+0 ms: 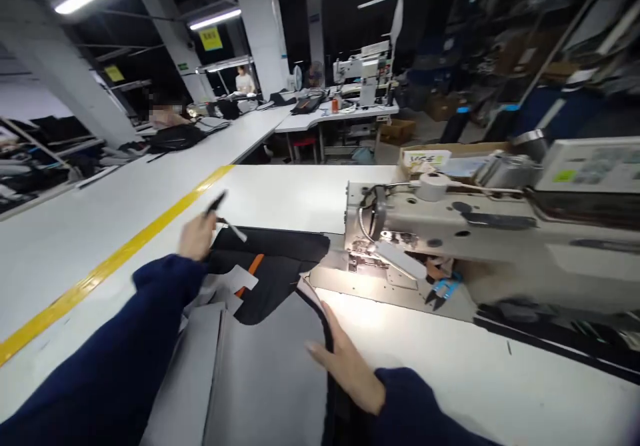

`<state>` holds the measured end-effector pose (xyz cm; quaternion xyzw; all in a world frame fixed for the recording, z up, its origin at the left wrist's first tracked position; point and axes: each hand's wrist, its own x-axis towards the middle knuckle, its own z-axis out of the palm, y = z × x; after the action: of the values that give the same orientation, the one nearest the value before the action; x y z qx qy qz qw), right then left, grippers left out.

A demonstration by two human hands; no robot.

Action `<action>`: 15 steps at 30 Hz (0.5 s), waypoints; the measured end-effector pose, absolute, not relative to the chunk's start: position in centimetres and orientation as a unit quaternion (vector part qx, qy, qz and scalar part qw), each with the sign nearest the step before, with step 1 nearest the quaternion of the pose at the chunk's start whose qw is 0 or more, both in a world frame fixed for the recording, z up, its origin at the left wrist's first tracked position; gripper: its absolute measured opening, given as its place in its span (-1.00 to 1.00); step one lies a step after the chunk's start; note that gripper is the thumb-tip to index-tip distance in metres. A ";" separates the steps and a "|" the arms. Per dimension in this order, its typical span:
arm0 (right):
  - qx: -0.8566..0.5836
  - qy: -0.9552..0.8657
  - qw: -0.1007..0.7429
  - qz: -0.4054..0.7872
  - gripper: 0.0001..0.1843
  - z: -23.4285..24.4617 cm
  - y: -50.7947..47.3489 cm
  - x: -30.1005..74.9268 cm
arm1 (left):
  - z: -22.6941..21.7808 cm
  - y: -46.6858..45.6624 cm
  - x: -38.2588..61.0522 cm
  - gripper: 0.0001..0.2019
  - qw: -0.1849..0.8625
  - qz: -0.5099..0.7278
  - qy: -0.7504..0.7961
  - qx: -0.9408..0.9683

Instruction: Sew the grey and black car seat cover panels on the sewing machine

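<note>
My left hand (197,236), smeared by motion, is closed around a slim dark object (216,203) whose kind I cannot make out. A thin strip with a white end (239,234) sticks out beside it. My right hand (350,366) grips the black-bound edge of a grey fabric panel (275,366), thumb on top; the other fingertips are partly hidden. Beyond the panel lies a black fabric piece (280,273) with an orange strip (256,263). White paper-like tabs (240,278) rest over its left part.
A sewing machine (440,223) stands at the right, its lamp lighting the needle area. Blue-handled snips (444,291) lie on its bed. Yellow tape (125,249) crosses the white table (100,193). A cardboard box (455,149) is behind the machine. People sit farther back.
</note>
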<state>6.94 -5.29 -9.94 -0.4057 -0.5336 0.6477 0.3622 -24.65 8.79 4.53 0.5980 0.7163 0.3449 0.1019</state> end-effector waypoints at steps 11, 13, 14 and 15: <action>-0.333 -0.781 0.319 0.421 -0.69 -8.6 -0.2 6.4 | -9.9 9.3 -12.7 -0.49 0.006 0.049 0.644 0.764; -0.333 -0.840 0.346 0.251 -0.65 -10.2 2.4 6.8 | -9.6 9.1 -12.7 -0.46 -0.004 0.051 0.633 0.772; -0.322 -0.862 0.344 0.185 -0.62 -10.8 3.3 6.6 | -9.5 9.0 -12.6 -0.46 -0.008 0.053 0.624 0.779; -0.309 -0.882 0.329 0.137 -0.63 -11.2 3.9 6.3 | -9.4 9.0 -12.5 -0.48 -0.010 0.053 0.612 0.789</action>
<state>6.30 3.85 -11.20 -0.3090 -0.8818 0.1372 0.3287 -12.45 8.95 -9.42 0.7893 0.6116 0.0525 -0.0104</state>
